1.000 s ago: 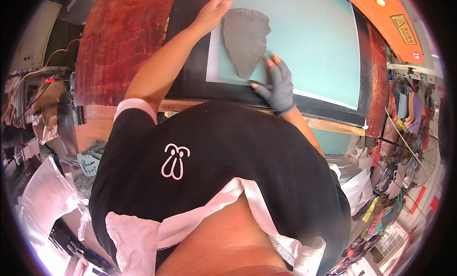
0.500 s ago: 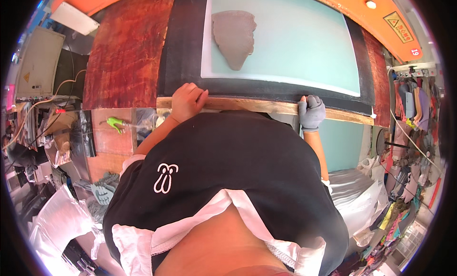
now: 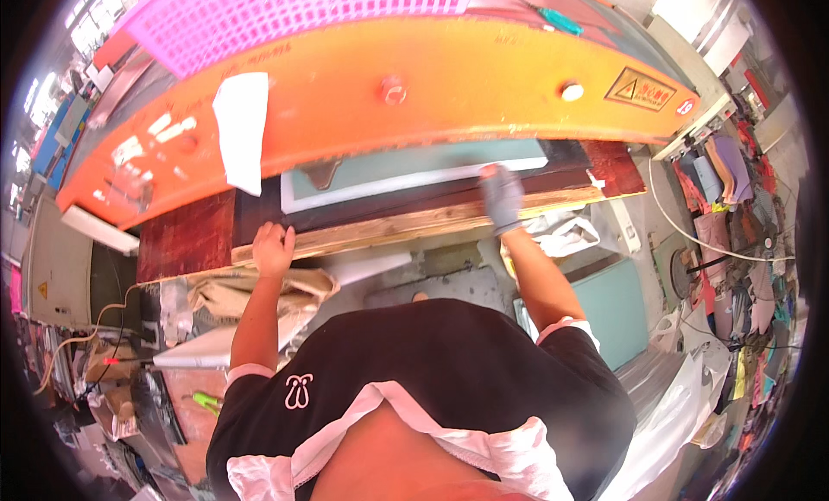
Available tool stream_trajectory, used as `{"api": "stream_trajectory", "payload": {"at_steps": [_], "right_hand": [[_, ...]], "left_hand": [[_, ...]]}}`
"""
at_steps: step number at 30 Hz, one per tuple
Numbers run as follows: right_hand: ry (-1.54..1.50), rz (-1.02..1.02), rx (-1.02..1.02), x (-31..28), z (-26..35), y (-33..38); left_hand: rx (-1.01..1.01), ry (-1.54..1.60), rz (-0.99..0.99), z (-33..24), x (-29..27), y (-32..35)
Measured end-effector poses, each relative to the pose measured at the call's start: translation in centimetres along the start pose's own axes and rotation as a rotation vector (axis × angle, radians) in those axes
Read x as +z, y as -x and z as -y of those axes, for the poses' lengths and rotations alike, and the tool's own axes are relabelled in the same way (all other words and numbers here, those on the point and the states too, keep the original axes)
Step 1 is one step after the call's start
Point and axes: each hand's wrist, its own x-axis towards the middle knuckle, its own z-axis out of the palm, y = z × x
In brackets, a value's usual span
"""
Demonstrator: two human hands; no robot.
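Observation:
A black board (image 3: 343, 206) with a wooden front strip (image 3: 380, 232) lies partly under the orange machine beam (image 3: 328, 99). On it rests a pale green sheet (image 3: 414, 168) with a white border. A brownish-grey flat piece (image 3: 323, 174) is on the sheet's left side, mostly hidden by the beam. My bare left hand (image 3: 273, 247) grips the strip near its left end, fingers bent over the top. My right hand (image 3: 502, 199), in a grey glove, is over the board's front edge towards the right. Motion smears its fingers, and whether it touches the board is unclear.
A pink plastic basket (image 3: 302, 22) and a teal-handled tool (image 3: 560, 21) sit atop the machine. White paper (image 3: 242, 130) hangs on the beam. Brown cloth (image 3: 298, 292) lies below the strip at left. Garments (image 3: 725, 177) hang at far right, beside a pale cable (image 3: 682, 229).
The board has gone away from me, further under the orange beam. My arms are stretched out more. The right hand has left its grip on the strip; the left still holds on.

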Motion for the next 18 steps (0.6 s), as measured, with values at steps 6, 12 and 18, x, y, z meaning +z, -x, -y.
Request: {"api": "stream_trajectory", "payload": {"at_steps": [6,12,18], "right_hand": [[-0.295,-0.257,0.311,-3.6,-11.5,-17.4],[-0.025,-0.098,0.092,-1.2,-9.6,-11.8],[0.064,0.492,-0.348,5.0,-3.4,-3.1]], "left_hand": [[0.054,-0.058,-0.089,1.9,3.5,-5.7],[0.092,-0.136,-0.107,2.7,3.5,-5.7],[0.070,-0.114,-0.112,3.3,3.4,-5.8]]}}
